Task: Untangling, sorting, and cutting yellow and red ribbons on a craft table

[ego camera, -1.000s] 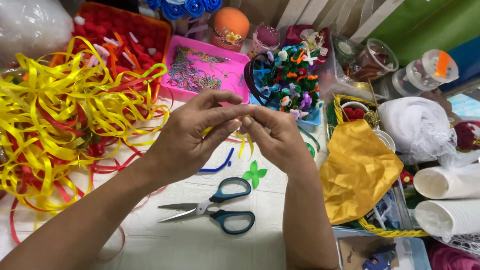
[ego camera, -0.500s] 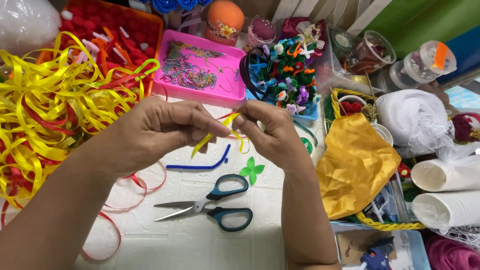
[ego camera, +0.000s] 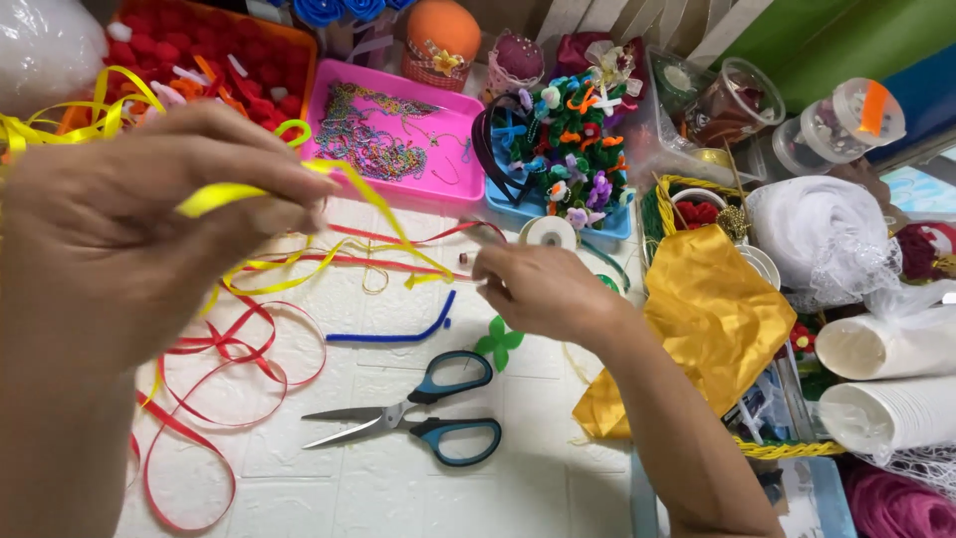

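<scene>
Two hands stretch one yellow ribbon (ego camera: 383,214) above the white bench (ego camera: 349,478). Left hand (ego camera: 149,214), raised close to the camera, pinches the ribbon's upper end between thumb and fingertips. Right hand (ego camera: 538,289), lower and near the blue tray (ego camera: 558,214), pinches the far end, so the strip hangs taut and clear of the loose red ribbon (ego camera: 229,369). Scissors (ego camera: 418,418) lie open below, beside a blue pipe cleaner (ego camera: 393,334).

Both forearms bare, no sleeves in view. Left hand (ego camera: 149,219) & right hand (ego camera: 543,291): no rings, gloves, watch or wristband. Nails short, unpainted.
</scene>
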